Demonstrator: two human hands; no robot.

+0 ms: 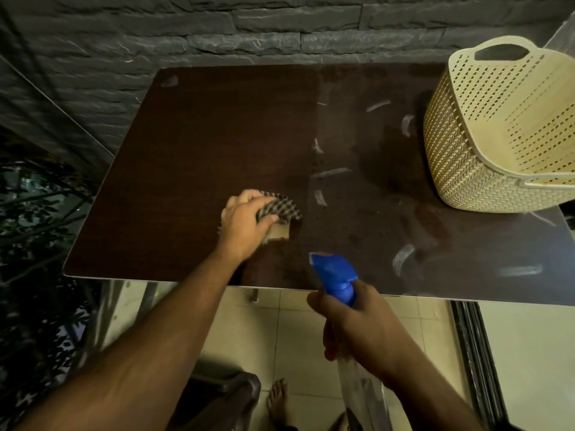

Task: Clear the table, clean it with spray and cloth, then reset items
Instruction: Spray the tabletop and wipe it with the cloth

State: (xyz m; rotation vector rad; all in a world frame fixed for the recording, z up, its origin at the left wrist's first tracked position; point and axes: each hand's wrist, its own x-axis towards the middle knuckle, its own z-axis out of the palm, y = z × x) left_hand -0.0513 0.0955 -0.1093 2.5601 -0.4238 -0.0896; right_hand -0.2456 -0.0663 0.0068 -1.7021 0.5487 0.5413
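Left hand (245,220) clutching checked cloth (280,208) on dark desk (202,144), right hand (351,321) gripping blue-headed spray bottle (336,275) at near edge, cream basket (504,132) tipped, contents unseen, far right.

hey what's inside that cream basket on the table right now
The cream basket lies tipped on the table. Only its perforated inner wall and floor show, with nothing visible inside. The part beyond the picture's right edge cannot be seen.

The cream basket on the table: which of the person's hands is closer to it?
The right hand, gripping the blue spray bottle at the table's near edge, below and left of the basket. The left hand presses the checked cloth farther left, mid-table.
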